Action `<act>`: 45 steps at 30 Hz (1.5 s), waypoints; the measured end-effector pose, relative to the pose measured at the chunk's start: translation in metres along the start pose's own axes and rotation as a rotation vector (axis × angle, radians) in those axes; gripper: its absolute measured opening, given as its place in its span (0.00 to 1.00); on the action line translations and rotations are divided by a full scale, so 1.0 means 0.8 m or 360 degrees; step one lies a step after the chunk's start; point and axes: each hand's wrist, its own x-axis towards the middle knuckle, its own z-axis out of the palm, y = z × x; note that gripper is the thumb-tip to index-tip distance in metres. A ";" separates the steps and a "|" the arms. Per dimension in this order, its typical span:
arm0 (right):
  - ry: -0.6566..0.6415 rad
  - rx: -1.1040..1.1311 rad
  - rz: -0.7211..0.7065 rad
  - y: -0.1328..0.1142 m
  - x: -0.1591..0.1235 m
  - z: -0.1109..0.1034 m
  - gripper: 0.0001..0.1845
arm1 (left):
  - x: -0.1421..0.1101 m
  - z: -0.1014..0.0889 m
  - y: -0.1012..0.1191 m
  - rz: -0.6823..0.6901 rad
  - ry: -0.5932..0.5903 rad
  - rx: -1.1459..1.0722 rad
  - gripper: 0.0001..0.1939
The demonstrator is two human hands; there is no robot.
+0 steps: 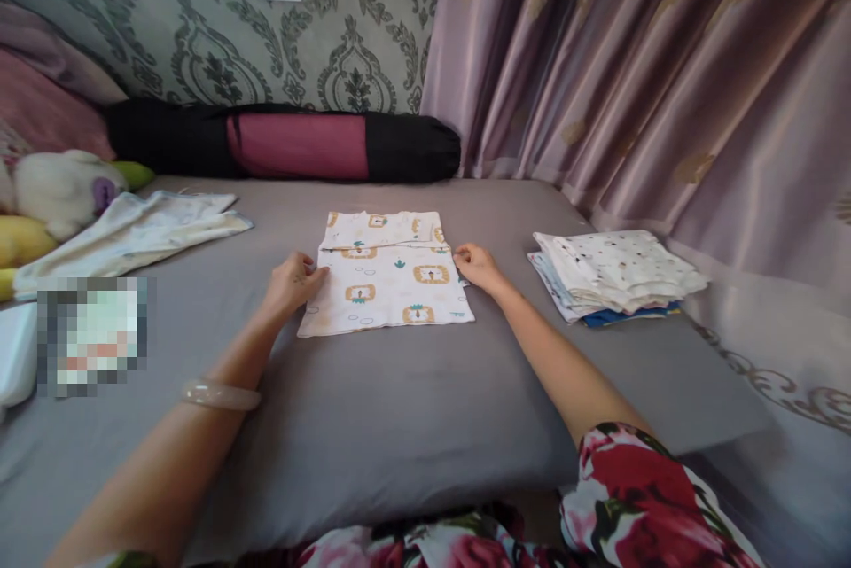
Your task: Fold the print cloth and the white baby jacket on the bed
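Note:
A small white cloth with yellow lion prints (pixel 389 280) lies partly folded on the grey bed sheet (pixel 399 408). My left hand (pixel 291 282) pinches the cloth's left edge at the fold. Gripping the right edge at the same height is my right hand (pixel 476 265), fingers closed on the fabric. A pale bangle (pixel 221 394) sits on my left wrist.
A stack of folded cloths (pixel 615 274) sits to the right. Unfolded pale cloths (pixel 133 236) lie at the left beside a plush toy (pixel 63 187). A black and pink bolster (pixel 285 143) rests along the wall. Curtains (pixel 665 81) hang at the right.

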 end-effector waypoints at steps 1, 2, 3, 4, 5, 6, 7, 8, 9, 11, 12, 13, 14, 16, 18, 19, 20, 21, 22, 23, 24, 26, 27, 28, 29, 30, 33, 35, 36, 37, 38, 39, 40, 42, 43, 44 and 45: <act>-0.0008 -0.0015 0.0001 -0.001 -0.009 0.001 0.14 | -0.009 -0.001 0.001 -0.0001 -0.0008 -0.0006 0.17; -0.0008 -0.0036 0.0005 -0.001 -0.019 0.001 0.14 | -0.017 -0.001 0.001 -0.0001 -0.0018 -0.0008 0.17; -0.0001 -0.0063 0.0007 -0.001 -0.028 0.002 0.14 | -0.025 -0.002 0.001 -0.0004 -0.0029 -0.0006 0.17; 0.0008 -0.0093 0.0004 0.000 -0.038 0.002 0.14 | -0.032 -0.003 0.000 -0.0007 -0.0038 -0.0001 0.16; 0.0016 -0.0115 -0.0001 0.001 -0.048 0.002 0.15 | -0.040 -0.004 -0.001 -0.0002 -0.0048 0.0004 0.17; 0.0015 -0.0125 -0.0007 0.002 -0.057 0.002 0.15 | -0.047 -0.005 -0.001 0.0009 -0.0061 0.0007 0.17; 0.0004 -0.0125 -0.0012 0.003 -0.067 0.001 0.15 | -0.054 -0.006 -0.002 0.0026 -0.0076 0.0005 0.19; -0.0011 -0.0116 -0.0014 0.004 -0.076 0.000 0.16 | -0.061 -0.008 -0.003 0.0038 -0.0089 -0.0003 0.20; -0.0025 -0.0097 -0.0020 0.005 -0.085 -0.001 0.17 | -0.068 -0.009 -0.004 0.0047 -0.0099 -0.0019 0.22; -0.0031 -0.0043 -0.0049 0.006 -0.101 -0.002 0.19 | -0.081 -0.012 -0.006 0.0050 -0.0133 -0.0076 0.28; -0.0035 -0.0010 -0.0078 0.008 -0.108 -0.003 0.20 | -0.087 -0.013 -0.007 0.0052 -0.0165 -0.0118 0.31; -0.0042 0.0021 -0.0112 0.009 -0.114 -0.004 0.21 | -0.092 -0.014 -0.009 0.0063 -0.0209 -0.0167 0.33; -0.0053 0.0048 -0.0148 0.010 -0.120 -0.004 0.21 | -0.097 -0.015 -0.011 0.0082 -0.0255 -0.0218 0.35; -0.0106 0.0074 -0.0236 0.013 -0.129 -0.006 0.19 | -0.104 -0.017 -0.017 0.0160 -0.0365 -0.0299 0.36; -0.0166 0.0067 -0.0340 0.017 -0.136 -0.008 0.16 | -0.109 -0.018 -0.023 0.0262 -0.0448 -0.0314 0.32; -0.0196 0.0057 -0.0394 0.019 -0.138 -0.009 0.15 | -0.110 -0.019 -0.026 0.0307 -0.0478 -0.0305 0.31; -0.0229 0.0050 -0.0447 0.021 -0.139 -0.010 0.15 | -0.111 -0.019 -0.029 0.0347 -0.0499 -0.0299 0.30; -0.0259 0.0046 -0.0494 0.023 -0.140 -0.011 0.15 | -0.112 -0.019 -0.032 0.0379 -0.0512 -0.0297 0.30; -0.0281 0.0046 -0.0533 0.025 -0.141 -0.012 0.17 | -0.113 -0.019 -0.034 0.0402 -0.0512 -0.0299 0.29; -0.0295 0.0046 -0.0569 0.027 -0.141 -0.013 0.19 | -0.113 -0.019 -0.035 0.0426 -0.0509 -0.0300 0.29; -0.0297 0.0044 -0.0594 0.029 -0.140 -0.013 0.20 | -0.114 -0.018 -0.036 0.0452 -0.0503 -0.0294 0.29; -0.0254 0.0043 -0.0623 0.031 -0.137 -0.012 0.19 | -0.114 -0.016 -0.038 0.0498 -0.0458 -0.0252 0.29; -0.0220 0.0045 -0.0634 0.032 -0.135 -0.011 0.17 | -0.113 -0.015 -0.038 0.0514 -0.0414 -0.0223 0.28; -0.0187 0.0047 -0.0642 0.033 -0.132 -0.010 0.15 | -0.112 -0.015 -0.038 0.0530 -0.0362 -0.0198 0.27; -0.0155 0.0051 -0.0648 0.033 -0.130 -0.009 0.13 | -0.111 -0.014 -0.038 0.0547 -0.0314 -0.0179 0.25; -0.0124 0.0056 -0.0652 0.033 -0.127 -0.008 0.12 | -0.109 -0.013 -0.037 0.0566 -0.0272 -0.0167 0.23; -0.0028 0.0080 -0.0665 0.031 -0.118 -0.008 0.10 | -0.099 -0.013 -0.036 0.0619 -0.0220 -0.0151 0.20; 0.0052 0.0104 -0.0672 0.028 -0.111 -0.010 0.09 | -0.089 -0.014 -0.035 0.0601 -0.0179 -0.0132 0.19; 0.0090 0.0118 -0.0672 0.026 -0.106 -0.011 0.09 | -0.084 -0.015 -0.034 0.0581 -0.0141 -0.0126 0.19; 0.0125 0.0131 -0.0662 0.025 -0.101 -0.013 0.09 | -0.079 -0.016 -0.033 0.0561 -0.0094 -0.0126 0.19; 0.0161 0.0143 -0.0641 0.023 -0.096 -0.014 0.09 | -0.073 -0.016 -0.032 0.0542 -0.0044 -0.0133 0.19; 0.0190 0.0152 -0.0612 0.022 -0.089 -0.015 0.09 | -0.067 -0.017 -0.030 0.0526 0.0001 -0.0148 0.20; 0.0214 0.0158 -0.0579 0.020 -0.083 -0.015 0.09 | -0.062 -0.017 -0.028 0.0511 0.0039 -0.0166 0.20; 0.0244 0.0156 -0.0521 0.018 -0.068 -0.014 0.09 | -0.050 -0.016 -0.023 0.0463 0.0079 -0.0181 0.18; 0.0254 0.0146 -0.0503 0.017 -0.061 -0.013 0.09 | -0.045 -0.015 -0.020 0.0427 0.0081 -0.0179 0.17; 0.0261 0.0130 -0.0494 0.016 -0.053 -0.011 0.09 | -0.039 -0.014 -0.017 0.0388 0.0076 -0.0172 0.16; 0.0269 0.0106 -0.0486 0.014 -0.046 -0.009 0.10 | -0.033 -0.013 -0.012 0.0347 0.0076 -0.0163 0.15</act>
